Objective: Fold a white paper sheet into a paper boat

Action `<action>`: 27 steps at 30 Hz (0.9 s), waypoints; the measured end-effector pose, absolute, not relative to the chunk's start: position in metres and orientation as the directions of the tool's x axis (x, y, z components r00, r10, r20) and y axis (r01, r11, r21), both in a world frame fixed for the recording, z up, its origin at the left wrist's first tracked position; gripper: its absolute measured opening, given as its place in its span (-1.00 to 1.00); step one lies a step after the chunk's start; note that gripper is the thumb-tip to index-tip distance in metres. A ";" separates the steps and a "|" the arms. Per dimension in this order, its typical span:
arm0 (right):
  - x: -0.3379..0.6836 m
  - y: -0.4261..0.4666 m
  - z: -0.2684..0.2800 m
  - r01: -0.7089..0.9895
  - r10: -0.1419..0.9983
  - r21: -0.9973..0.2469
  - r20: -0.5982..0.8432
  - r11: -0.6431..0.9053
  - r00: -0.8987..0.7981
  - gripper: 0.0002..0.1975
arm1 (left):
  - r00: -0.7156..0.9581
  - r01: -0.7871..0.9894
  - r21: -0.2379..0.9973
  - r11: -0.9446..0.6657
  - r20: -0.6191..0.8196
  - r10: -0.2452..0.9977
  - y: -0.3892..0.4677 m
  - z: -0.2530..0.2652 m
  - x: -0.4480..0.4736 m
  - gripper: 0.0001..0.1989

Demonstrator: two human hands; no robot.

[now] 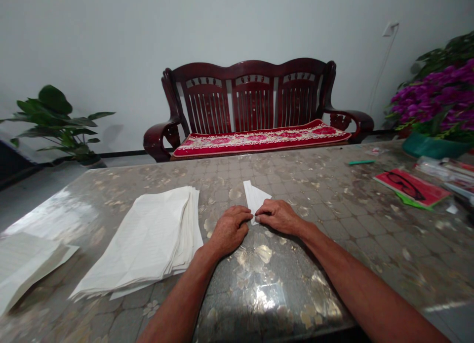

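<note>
Pinching folded paper (255, 196) near its lower tip with right hand (279, 216) and bracing that tip with left hand (230, 228), can't tell if clamped, holding it flat on tabletop (314, 185) right of paper stack (148, 234), presumably to stop folds springing open.

Light was dim; glare whitened the tabletop (370, 234) at left and near front; edges looked stretched, soft.
</note>
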State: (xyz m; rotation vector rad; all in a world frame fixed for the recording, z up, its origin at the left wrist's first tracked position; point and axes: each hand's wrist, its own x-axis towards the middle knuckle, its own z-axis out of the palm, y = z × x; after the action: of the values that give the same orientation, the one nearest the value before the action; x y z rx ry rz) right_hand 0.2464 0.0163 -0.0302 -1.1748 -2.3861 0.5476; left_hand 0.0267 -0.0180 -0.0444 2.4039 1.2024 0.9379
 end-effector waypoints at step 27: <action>0.241 0.018 -0.045 0.530 0.756 -0.545 0.385 0.650 -0.530 -0.77 | 0.307 0.642 0.587 -0.493 0.392 0.867 -0.017 -0.048 0.025 -0.64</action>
State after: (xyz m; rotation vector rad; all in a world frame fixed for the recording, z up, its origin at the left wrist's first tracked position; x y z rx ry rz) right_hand 0.2413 0.0183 -0.0447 -0.9951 -2.2632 0.4872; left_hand 0.0247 -0.0172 -0.0476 2.2589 1.3596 0.9860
